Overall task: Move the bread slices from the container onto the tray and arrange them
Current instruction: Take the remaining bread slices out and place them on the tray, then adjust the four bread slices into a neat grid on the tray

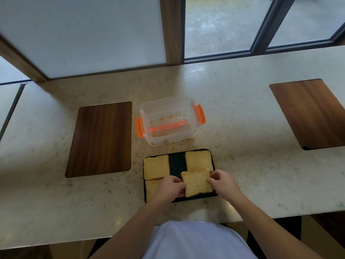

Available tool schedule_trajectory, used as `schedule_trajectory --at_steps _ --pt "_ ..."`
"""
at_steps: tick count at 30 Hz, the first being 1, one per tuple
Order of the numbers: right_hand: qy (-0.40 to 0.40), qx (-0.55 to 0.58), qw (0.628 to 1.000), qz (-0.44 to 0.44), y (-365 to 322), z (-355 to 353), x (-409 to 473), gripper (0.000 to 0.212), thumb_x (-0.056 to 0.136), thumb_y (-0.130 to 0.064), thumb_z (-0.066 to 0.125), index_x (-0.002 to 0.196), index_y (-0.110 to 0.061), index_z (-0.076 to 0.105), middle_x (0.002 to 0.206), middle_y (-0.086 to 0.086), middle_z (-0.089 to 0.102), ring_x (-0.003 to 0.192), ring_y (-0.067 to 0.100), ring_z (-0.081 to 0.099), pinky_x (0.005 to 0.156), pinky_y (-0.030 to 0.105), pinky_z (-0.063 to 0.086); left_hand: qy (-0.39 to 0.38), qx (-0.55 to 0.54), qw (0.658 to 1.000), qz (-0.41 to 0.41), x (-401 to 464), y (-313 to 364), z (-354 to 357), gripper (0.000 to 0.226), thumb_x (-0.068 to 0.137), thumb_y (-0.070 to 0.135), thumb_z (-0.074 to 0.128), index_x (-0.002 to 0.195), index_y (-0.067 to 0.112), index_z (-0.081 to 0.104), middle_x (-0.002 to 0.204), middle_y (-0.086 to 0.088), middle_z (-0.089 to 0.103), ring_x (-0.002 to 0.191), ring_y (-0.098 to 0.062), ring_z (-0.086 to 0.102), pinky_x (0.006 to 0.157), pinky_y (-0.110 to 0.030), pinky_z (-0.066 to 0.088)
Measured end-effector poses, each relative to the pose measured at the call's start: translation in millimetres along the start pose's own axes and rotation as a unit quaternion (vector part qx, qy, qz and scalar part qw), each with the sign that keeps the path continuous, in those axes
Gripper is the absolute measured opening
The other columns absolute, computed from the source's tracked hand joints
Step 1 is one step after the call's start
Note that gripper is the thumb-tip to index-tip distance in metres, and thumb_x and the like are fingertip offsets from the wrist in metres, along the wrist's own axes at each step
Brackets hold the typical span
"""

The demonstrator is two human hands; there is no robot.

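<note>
A black tray (177, 161) lies on the counter near its front edge. One bread slice (156, 166) rests in its far left corner, another (199, 160) in its far right corner. A third slice (150, 188) at the near left is partly hidden by my left hand (170, 188). Both hands grip a fourth slice (196, 182) by its sides, my right hand (223, 183) on the right edge; it is tilted over the tray's near right part and overlaps the far right slice. The clear container (169, 120) with orange clips stands behind the tray, holding only crumbs.
A dark wooden board (100, 139) is set in the counter left of the container, and a second board (309, 113) lies at the right. Crumbs are scattered between container and tray. A window and wooden post run along the counter's back edge.
</note>
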State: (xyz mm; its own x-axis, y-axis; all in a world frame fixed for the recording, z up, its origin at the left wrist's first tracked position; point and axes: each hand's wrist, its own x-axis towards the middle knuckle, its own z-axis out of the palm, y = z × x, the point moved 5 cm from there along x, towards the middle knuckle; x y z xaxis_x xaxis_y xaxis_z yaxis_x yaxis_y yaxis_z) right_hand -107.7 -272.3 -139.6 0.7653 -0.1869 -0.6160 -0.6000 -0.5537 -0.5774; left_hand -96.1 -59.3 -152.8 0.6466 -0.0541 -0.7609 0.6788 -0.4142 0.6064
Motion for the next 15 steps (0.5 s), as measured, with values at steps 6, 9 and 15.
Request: schedule_trajectory --at_steps 6,9,15 --pt "-0.002 -0.094 0.995 0.034 14.5 -3.5 2.3 0.023 0.096 -0.03 0.061 0.112 -0.015 0.068 0.096 -0.002 0.067 0.09 0.016 0.063 0.077 0.035 0.054 -0.004 0.016 0.999 -0.035 3.7 5.4 12.5 0.014 0.096 0.007 0.067 0.084 0.014 0.067 0.1 -0.014 0.073 0.091 -0.022 0.073 0.078 -0.032 0.065" --pt "-0.002 -0.111 0.993 0.036 13.5 -4.1 1.0 0.022 0.096 -0.029 0.059 0.11 -0.015 0.067 0.096 0.0 0.068 0.088 0.017 0.064 0.076 0.035 0.055 -0.004 0.035 0.999 -0.041 6.6 8.1 18.4 0.014 0.094 0.005 0.062 0.082 0.009 0.068 0.095 -0.013 0.072 0.084 -0.021 0.072 0.08 -0.037 0.065" --pt "-0.016 -0.204 0.979 0.023 4.3 -4.0 -5.1 0.015 0.091 -0.023 0.055 0.082 -0.011 0.057 0.074 0.002 0.057 0.068 0.021 0.056 0.055 0.032 0.039 -0.018 0.159 0.987 -0.027 3.9 18.0 21.0 0.019 0.093 0.024 0.06 0.078 0.025 0.049 0.086 -0.005 0.063 0.076 -0.016 0.064 0.069 -0.032 0.06"
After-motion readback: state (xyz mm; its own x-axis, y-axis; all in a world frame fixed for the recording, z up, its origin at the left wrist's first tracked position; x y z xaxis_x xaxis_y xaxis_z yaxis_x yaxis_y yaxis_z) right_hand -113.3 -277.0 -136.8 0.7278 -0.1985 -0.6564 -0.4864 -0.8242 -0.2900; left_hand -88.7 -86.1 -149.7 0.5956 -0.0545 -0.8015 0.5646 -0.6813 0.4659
